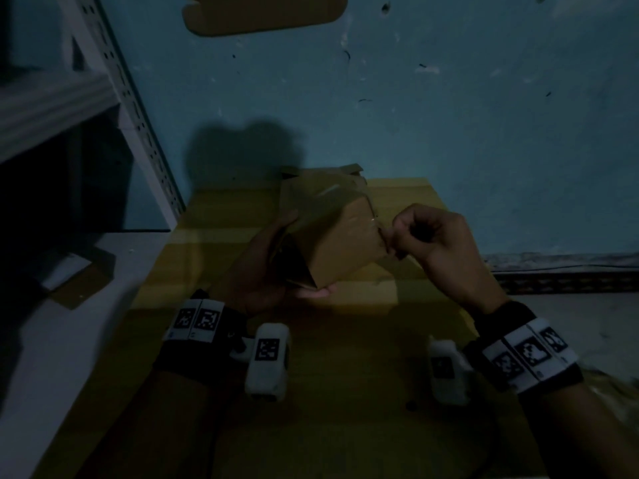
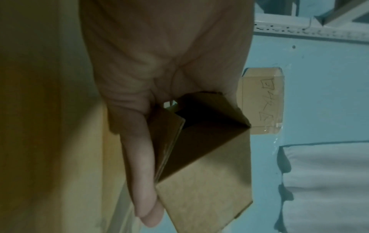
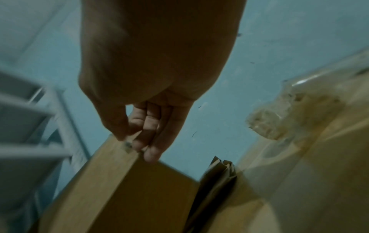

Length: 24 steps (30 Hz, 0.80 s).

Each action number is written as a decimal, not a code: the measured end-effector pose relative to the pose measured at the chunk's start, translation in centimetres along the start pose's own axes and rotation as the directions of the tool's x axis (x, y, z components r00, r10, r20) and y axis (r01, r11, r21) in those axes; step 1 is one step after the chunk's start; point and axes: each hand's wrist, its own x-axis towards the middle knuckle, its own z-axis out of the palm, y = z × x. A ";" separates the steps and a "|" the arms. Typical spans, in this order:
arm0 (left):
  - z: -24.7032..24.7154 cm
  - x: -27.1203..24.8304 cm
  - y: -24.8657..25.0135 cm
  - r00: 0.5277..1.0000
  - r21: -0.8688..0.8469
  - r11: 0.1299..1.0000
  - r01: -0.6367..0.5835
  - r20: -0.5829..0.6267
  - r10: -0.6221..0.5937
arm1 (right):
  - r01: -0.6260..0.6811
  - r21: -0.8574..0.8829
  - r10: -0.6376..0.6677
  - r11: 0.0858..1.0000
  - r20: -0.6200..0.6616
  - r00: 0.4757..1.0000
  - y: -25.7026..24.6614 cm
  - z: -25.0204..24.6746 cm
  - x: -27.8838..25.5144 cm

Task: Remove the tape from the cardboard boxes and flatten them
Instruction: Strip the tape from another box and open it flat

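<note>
A small brown cardboard box [image 1: 339, 236] is held in the air over a large flat yellow cardboard sheet [image 1: 242, 340]. My left hand [image 1: 273, 267] grips it from below and from the left, thumb along its open end [image 2: 145, 173]. Clear tape [image 1: 332, 195] runs over the box top and down its right edge. My right hand [image 1: 408, 236] pinches the tape end at that right edge, fingertips [image 3: 139, 141] pressed on the box [image 3: 119, 181]. The box's near end is open and dark inside [image 2: 199, 119].
A grey metal shelf rack [image 1: 114, 81] stands at the left against a blue wall. A flattened box [image 1: 79, 278] lies on the white ledge at the left. Crumpled clear tape [image 3: 279, 113] lies on cardboard at the right. A cardboard label [image 2: 261, 100] is taped to the wall.
</note>
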 end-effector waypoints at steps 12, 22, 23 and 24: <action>0.0 0.0 0.1 0.998 0.021 0.998 -0.055 0.029 0.055 | 0.009 0.237 0.010 0.971 -0.076 0.997 0.0 -0.7 0.5; -0.2 0.0 0.2 0.999 0.063 0.998 -0.022 0.026 0.021 | -0.129 0.282 0.168 0.951 -0.117 0.979 -0.9 -1.4 0.7; -0.3 0.1 0.2 1.000 0.055 0.998 -0.024 0.019 0.023 | -0.131 0.249 0.164 0.960 -0.119 0.979 -0.9 -1.3 0.7; -0.3 0.2 0.2 1.000 0.042 0.999 -0.023 0.009 0.022 | -0.130 0.215 0.157 0.968 -0.110 0.982 -1.0 -1.1 0.6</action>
